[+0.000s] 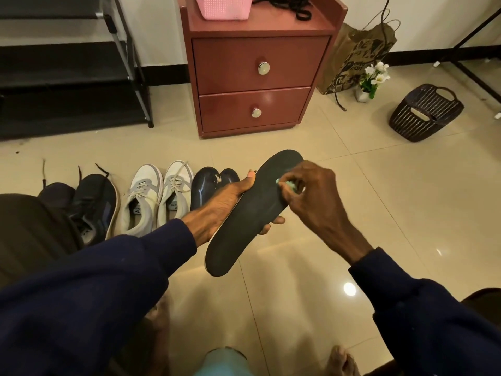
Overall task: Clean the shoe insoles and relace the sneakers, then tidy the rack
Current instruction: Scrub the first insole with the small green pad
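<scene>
**Insole wipe-down, centre of frame**
The left hand [225,202] grips the dark insole [244,221] from beneath, fingers curled round its edges. The right hand [311,194] pinches a small pale-green wipe [284,183] against the insole's upper half. Recommended: keep the insole supported and work overlapping strokes from toe to heel with even pressure. The sneakers [154,196] stand at mid left, the rack [67,77] at upper left.

Dark insole [244,226], upper face to the camera and toe end pointing away, gripped mid-length from beneath by the left hand [225,202]. The right hand [314,191] pinches a small pale-green object [287,183] against its forefoot.
</scene>
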Available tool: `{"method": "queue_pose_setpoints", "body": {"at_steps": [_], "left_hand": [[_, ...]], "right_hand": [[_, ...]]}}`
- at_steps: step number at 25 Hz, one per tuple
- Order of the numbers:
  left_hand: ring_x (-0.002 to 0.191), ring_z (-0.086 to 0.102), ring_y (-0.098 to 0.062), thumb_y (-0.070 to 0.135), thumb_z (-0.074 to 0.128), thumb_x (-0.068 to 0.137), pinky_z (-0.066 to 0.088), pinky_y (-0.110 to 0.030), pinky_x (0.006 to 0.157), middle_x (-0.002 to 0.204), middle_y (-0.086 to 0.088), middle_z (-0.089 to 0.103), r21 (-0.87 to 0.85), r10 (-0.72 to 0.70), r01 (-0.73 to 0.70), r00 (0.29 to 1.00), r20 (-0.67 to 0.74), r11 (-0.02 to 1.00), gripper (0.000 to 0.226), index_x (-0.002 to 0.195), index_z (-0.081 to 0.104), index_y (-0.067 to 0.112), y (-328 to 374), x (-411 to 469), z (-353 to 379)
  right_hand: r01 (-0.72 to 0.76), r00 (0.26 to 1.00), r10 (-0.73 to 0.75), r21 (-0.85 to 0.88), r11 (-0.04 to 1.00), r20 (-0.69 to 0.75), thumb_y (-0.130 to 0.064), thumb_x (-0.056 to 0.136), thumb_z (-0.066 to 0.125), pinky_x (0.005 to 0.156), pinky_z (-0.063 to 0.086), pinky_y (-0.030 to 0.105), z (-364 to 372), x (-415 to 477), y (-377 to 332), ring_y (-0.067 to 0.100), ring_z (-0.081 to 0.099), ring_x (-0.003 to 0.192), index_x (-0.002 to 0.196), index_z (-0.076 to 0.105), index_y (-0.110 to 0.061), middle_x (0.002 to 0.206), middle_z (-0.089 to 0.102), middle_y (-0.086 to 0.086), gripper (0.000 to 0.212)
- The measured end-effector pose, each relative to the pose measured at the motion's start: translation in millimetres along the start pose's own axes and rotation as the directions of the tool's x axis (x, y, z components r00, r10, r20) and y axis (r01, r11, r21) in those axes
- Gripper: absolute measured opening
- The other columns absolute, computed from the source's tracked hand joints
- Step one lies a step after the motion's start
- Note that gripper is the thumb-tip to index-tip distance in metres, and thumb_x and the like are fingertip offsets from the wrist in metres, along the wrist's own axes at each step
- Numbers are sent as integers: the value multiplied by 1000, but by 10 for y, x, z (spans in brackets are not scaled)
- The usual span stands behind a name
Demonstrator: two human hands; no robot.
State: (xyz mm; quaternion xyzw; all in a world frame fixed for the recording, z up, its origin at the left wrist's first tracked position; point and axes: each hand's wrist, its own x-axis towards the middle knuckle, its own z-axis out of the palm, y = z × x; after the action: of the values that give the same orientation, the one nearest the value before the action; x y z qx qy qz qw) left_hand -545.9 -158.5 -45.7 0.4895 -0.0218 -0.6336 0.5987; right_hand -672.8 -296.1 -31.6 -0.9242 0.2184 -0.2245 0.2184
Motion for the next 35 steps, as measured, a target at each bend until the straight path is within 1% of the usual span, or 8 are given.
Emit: {"method": "queue_pose_setpoints", "body": {"at_steps": [3,8,13,18,23,28,32,35], "left_hand": [[87,64,-38,57,56,99,51,-51,84,105,-20,71,-6,47,-47,998,-51,999,54,104,78,7,-8,30,-57],[97,71,-43,59,42,103,56,-42,70,118,-29,69,-19,-4,4,1000,2,1000,65,128,65,4,19,15,29],[81,71,-33,54,54,101,58,-49,84,113,-20,73,38,80,-77,992,-99,996,51,98,81,11,-24,56,-83],[84,75,-39,60,41,102,64,-47,70,116,-27,71,-35,8,-7,1000,22,999,68,129,66,4,88,-1,14],[72,75,-25,50,54,101,65,-38,67,100,-13,77,10,124,-124,983,-137,992,46,109,72,9,72,25,-33],[114,67,-44,59,44,101,56,-58,92,130,-22,67,-66,45,-43,999,29,997,68,137,59,3,118,-37,21],[79,76,-33,54,46,103,64,-49,65,102,-20,76,-68,46,-46,999,-12,997,59,120,67,2,120,-20,5],[97,74,-40,59,41,102,61,-49,80,124,-28,68,-42,-37,42,992,120,998,67,135,59,4,117,-65,53]], "right_hand": [[133,972,-134,18,991,192,-10,80,76,69,52,29,107,-156,-210,12,59,77,88,78,-15,87,67,0,9],[-69,992,59,-90,994,-110,-11,81,78,70,57,33,-154,200,232,15,62,75,90,78,-11,88,70,7,9],[152,959,-159,47,987,233,-12,82,77,69,47,21,140,-216,-205,9,55,76,90,77,-14,87,66,0,9],[35,997,-40,-82,996,-61,-10,79,80,70,55,34,-109,141,146,16,60,75,91,77,-11,88,68,5,12],[231,929,-226,20,973,293,-15,84,77,71,42,18,106,-197,-222,11,55,80,95,76,-11,91,65,2,11],[101,995,-101,-113,988,8,-10,82,77,70,52,33,-154,138,164,20,59,79,93,76,-9,90,66,7,12],[203,962,-200,4,979,185,-10,81,78,67,49,24,-67,-10,-3,13,56,74,91,77,-11,87,66,3,10],[65,994,-70,-65,996,-79,-11,83,78,68,53,27,-213,208,249,12,59,75,93,78,-11,89,70,6,10]]}}
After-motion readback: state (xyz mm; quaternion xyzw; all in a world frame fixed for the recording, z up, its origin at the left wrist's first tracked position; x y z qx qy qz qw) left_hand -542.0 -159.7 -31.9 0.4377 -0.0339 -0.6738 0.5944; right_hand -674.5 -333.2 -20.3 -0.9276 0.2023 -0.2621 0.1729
